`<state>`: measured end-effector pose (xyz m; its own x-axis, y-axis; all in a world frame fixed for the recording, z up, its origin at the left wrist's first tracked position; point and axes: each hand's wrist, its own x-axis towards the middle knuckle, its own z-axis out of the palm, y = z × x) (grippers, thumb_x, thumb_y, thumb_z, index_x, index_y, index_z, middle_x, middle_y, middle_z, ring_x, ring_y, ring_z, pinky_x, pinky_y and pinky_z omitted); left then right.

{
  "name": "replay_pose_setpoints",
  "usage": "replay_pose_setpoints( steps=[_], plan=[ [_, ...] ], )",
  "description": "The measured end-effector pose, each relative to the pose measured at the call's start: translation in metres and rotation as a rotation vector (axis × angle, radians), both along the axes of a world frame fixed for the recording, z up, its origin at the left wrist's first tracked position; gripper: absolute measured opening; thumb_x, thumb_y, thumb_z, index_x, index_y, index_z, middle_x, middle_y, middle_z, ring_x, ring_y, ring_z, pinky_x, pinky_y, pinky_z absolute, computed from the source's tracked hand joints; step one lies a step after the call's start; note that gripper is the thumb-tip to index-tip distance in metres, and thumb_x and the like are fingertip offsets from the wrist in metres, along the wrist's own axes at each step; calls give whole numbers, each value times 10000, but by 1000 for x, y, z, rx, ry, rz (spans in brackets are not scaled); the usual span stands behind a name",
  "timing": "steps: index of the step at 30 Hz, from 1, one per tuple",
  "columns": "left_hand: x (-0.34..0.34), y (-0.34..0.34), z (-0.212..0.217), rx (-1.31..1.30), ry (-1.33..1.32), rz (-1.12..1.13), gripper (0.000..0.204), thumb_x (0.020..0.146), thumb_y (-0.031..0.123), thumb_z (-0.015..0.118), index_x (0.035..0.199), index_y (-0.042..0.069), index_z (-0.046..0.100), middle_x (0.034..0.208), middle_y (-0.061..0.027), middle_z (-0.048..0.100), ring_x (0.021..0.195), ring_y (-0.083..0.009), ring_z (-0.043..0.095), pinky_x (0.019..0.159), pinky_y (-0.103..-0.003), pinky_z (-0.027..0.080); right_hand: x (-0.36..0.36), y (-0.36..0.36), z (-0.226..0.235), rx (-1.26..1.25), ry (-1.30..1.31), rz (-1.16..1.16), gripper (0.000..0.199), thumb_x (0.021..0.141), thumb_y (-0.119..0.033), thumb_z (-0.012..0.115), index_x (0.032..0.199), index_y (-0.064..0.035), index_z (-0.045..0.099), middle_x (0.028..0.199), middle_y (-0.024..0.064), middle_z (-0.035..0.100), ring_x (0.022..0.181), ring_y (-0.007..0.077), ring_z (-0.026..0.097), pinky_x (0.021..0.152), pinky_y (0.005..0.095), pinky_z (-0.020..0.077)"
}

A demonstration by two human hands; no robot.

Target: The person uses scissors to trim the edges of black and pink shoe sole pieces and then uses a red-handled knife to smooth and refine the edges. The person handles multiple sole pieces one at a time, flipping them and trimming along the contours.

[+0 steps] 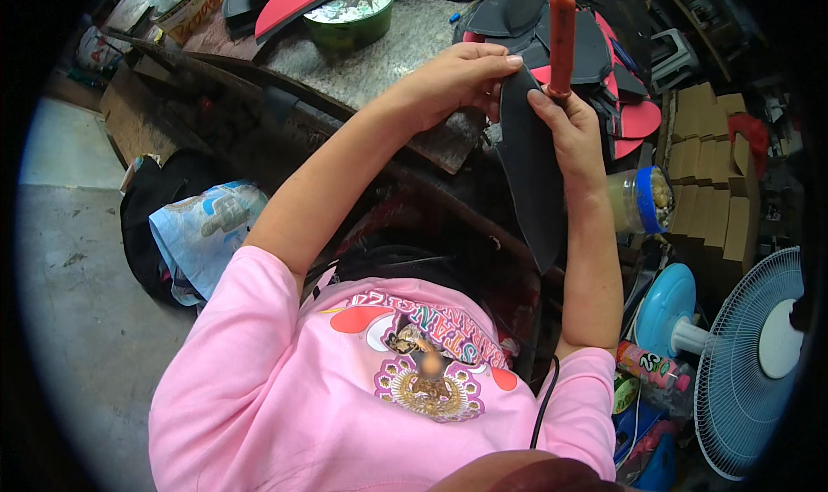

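A long black sheet piece shaped like a shoe sole [530, 173] hangs between my hands, its narrow end pointing down toward my lap. My left hand [466, 80] pinches its upper edge between thumb and fingers. With the thumb on its face, my right hand [573, 134] grips the upper right side of the piece. The same hand also holds a tool with a red-orange handle [561, 43], which stands upright; its working end is hidden. Just beyond my hands lies a loose pile of black and pink sole pieces [595, 54].
On the worktable [285, 65] are a green tub [354, 25] and a pink sole piece [302, 0]. To my right are a blue-rimmed jar [649, 200], cardboard boxes [703, 173], a fan [755, 363] and a plastic bottle [655, 371]. A light blue cloth [203, 233] hangs at left.
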<state>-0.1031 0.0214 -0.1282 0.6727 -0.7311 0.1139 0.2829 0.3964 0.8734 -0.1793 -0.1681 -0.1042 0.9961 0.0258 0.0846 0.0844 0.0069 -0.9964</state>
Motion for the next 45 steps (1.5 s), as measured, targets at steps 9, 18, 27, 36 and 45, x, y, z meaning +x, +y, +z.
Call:
replay_pose_setpoints(
  steps=[9,18,27,36,45],
  plan=[
    [-2,-1,2,4,-175,148,254,1008,303,582,1074,62,627,975,-18,653,906,-92,642,797,-282,548,6,-3,3,65,36,-39,177,945,-169,692,1054,-30,680,917,-26,670,814,31,596,723,191,486],
    [-1,2,4,-90,102,18,174,957,225,617,969,52,603,902,-37,643,806,-132,653,711,-303,558,10,-1,-5,-19,-40,4,178,938,-166,703,1065,-42,687,912,-40,656,809,24,586,712,193,480],
    [-6,-2,3,29,-168,230,196,953,182,668,1097,55,633,907,-10,644,808,-114,653,712,-265,572,8,-2,0,32,-9,-69,175,951,-198,691,1038,-46,681,898,-28,664,799,33,593,703,195,475],
    [3,2,1,-219,39,-96,209,959,254,636,941,47,614,777,-20,605,682,-123,623,645,-263,557,7,3,-2,25,-72,-8,174,948,-191,698,1044,-48,680,898,-43,651,817,18,565,725,190,460],
    [-9,-3,6,42,-201,268,196,943,215,688,1045,57,635,881,-12,644,800,-98,654,662,-257,568,8,0,0,9,-29,-142,147,956,-196,689,989,-54,675,876,-50,651,795,16,566,706,186,453]
  ],
)
